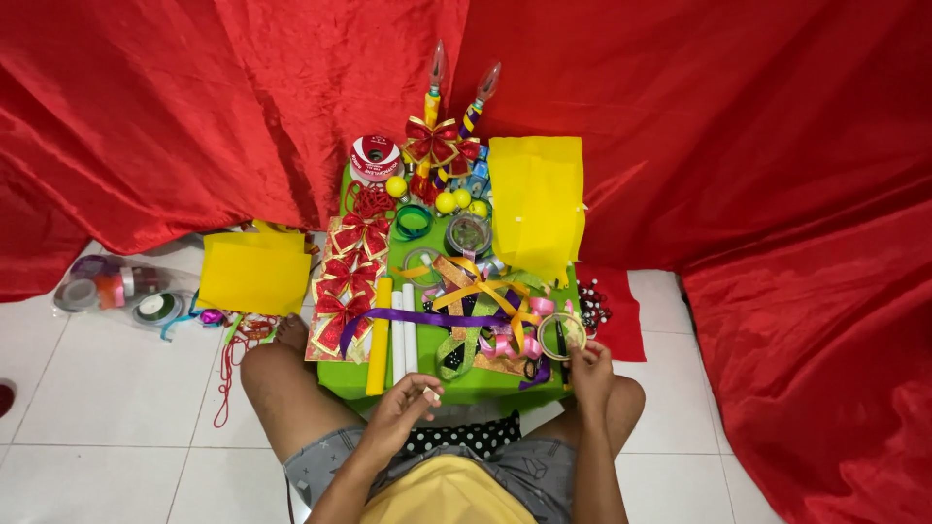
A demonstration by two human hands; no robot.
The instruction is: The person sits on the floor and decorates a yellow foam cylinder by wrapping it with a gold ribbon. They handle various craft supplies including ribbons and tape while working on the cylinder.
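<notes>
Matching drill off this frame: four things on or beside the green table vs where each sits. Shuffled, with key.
Things:
1 yellow folded sheet
2 red ribbon spool
3 tape ring
4 bag of tape rolls

Places:
A floor, far left
B at the right hand
C table's back left corner
D table's right side, hanging over the edge

Pairs: 1-D, 2-C, 3-B, 4-A

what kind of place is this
Probably a home craft corner set up on the floor: a person sits on white tiles at a low green table piled with ribbons and bows, with red cloth hung behind.
</notes>
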